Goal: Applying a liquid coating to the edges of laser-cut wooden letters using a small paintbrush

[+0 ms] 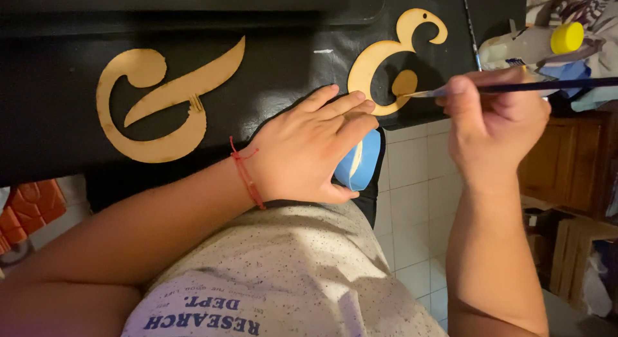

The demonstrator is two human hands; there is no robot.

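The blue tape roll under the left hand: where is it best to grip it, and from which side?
Probably grip the tape roll across its band, thumb inside the ring and fingers outside, coming from the right, tiled-floor side. It stands on edge at the black board's corner with its open hoop facing that way, and the left hand covers its other side.

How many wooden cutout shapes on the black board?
2. Large wooden cutout lies at the board's left; small wooden cutout at its right, under the left hand's fingers, brush tip on it.
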